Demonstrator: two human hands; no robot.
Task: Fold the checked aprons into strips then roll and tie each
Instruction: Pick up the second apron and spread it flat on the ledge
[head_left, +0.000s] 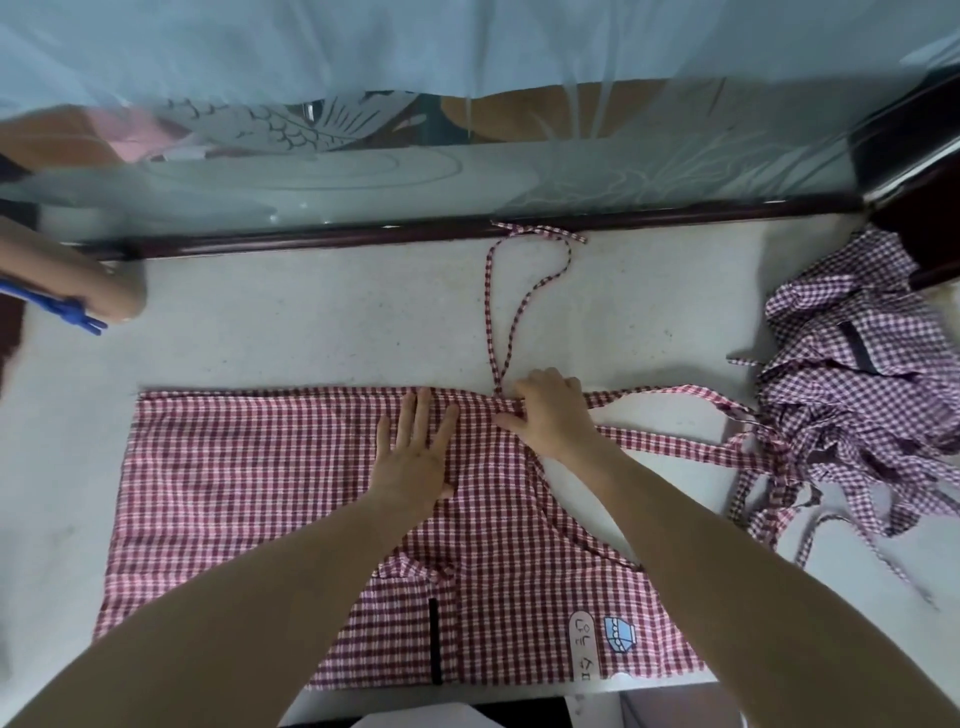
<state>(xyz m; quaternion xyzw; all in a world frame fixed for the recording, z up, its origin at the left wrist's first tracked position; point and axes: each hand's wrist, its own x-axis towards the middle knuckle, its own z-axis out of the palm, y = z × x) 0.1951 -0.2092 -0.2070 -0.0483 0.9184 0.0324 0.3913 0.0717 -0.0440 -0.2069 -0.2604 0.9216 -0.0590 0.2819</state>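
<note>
Far left edge: another person's arm reaches in over the table w/ a blue clip-like item at the hand — grip can't be made out. Table is pale, speckled, backed by a dark rail and frosted glass.

Center: red-and-white checked apron lies spread flat on the table, far edge already folded over, pocket w/ black stripe and a small blue patch near the front edge. Left hand lies flat on the cloth, fingers straight and spread, pressing down near the fold. Just beside it, right hand has fingers curled, pinching the apron's top edge where the neck strap joins — strap loops away toward the rail.

Right: waist ties trail off to a rumpled pile of purple checked aprons, touching it.
</note>
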